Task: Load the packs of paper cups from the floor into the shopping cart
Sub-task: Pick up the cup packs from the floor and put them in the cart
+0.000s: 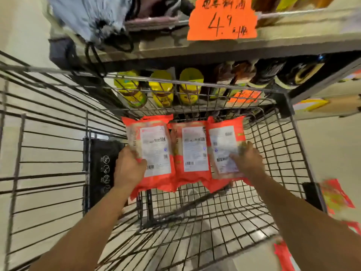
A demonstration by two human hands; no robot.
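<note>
The shopping cart is a wire basket. Three packs of paper cups lie side by side and touching at its far end, all label-up: the left pack, the middle pack and the right pack. Whether they rest on the wire bottom cannot be told, since the left hand grips the left one and the right hand holds the right one. The pale floor carries the cart and, just beside its right wall, more red packs, blurred. Beyond the cart a shelf unit holds yellow-lidded jars and dark bottles on its lower level, with an orange price sign above.
</note>
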